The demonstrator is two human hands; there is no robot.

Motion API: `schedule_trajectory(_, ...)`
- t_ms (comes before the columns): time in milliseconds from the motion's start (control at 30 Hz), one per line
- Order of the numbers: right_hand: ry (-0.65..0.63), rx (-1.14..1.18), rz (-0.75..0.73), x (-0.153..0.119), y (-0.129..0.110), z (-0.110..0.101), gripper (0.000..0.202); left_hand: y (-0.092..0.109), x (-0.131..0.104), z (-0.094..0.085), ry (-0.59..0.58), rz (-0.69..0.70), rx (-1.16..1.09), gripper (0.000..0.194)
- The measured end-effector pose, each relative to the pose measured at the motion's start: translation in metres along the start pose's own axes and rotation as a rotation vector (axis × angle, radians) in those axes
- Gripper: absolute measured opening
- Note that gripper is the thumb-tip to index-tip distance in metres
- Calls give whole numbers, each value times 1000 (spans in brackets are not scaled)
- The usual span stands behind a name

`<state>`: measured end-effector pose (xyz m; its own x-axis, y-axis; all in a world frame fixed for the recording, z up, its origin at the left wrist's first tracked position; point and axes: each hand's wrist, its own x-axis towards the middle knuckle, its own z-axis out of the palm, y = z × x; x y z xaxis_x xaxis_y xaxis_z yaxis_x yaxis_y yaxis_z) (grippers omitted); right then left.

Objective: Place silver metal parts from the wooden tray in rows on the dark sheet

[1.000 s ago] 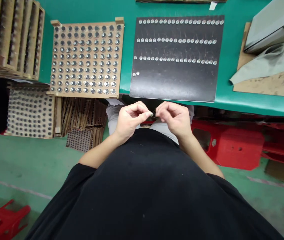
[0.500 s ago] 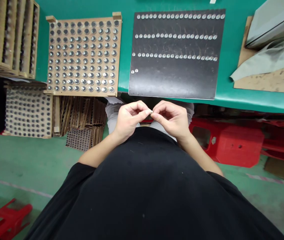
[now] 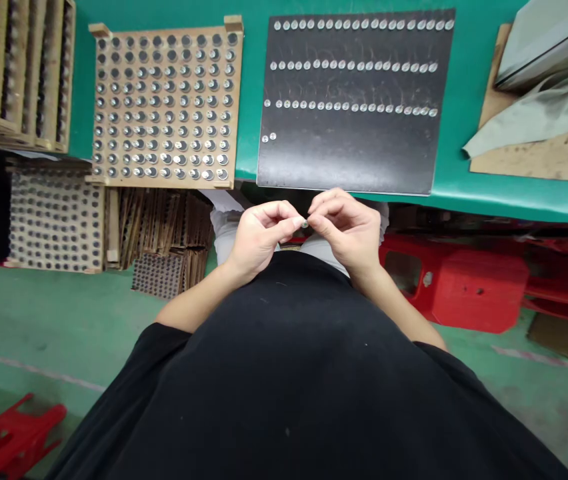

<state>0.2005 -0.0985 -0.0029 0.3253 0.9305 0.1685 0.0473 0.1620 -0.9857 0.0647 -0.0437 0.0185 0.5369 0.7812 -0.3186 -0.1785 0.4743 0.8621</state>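
Over my lap, just in front of the table edge, a small round silver metal piece point(image 3: 305, 225) shows between my fingertips; its exact kind is too small to tell. My left hand point(image 3: 263, 235) pinches it between thumb and forefinger. From the other side, the thumb and fingertips of my right hand point(image 3: 348, 230) close in on its edge, the other fingers curled loosely above. Beyond my hands lies a black board point(image 3: 344, 157) with rows of similar small silver discs. To its left stands a wooden tray point(image 3: 164, 183) holding rows of dark cylinders, many topped with shiny metal pieces.
Wooden racks point(image 3: 19, 73) are stacked at the far left of the green table point(image 3: 251, 100). Below them sit another filled tray point(image 3: 57, 220) and stacked boards point(image 3: 149, 227). A cloth point(image 3: 529, 120) lies on cardboard at right. Red stools point(image 3: 479, 287) stand on the floor.
My right hand's fingers have lifted and loosened slightly, so more of the small metal piece shows. My left hand keeps its pinch. The view has shifted slightly.
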Motion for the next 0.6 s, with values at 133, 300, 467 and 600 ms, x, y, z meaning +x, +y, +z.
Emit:
schedule_trajectory(133, 31, -64, -82, 1, -5, 0, 31, -1, -1, 0, 2, 10, 2, 31)
schedule_trajectory(300, 27, -211, -118, 0, -3, 0, 28, -3, -1, -1, -2, 9, -12, 27)
schedule_trajectory(467, 60, -288, -79, -4, 1, 1, 30, -4, -1, -2, 18, 27, -24, 24)
schedule_trajectory(600, -31, -168, -28, -8, -1, 3, 24, -6, 0, -2, 65, 67, -16, 22)
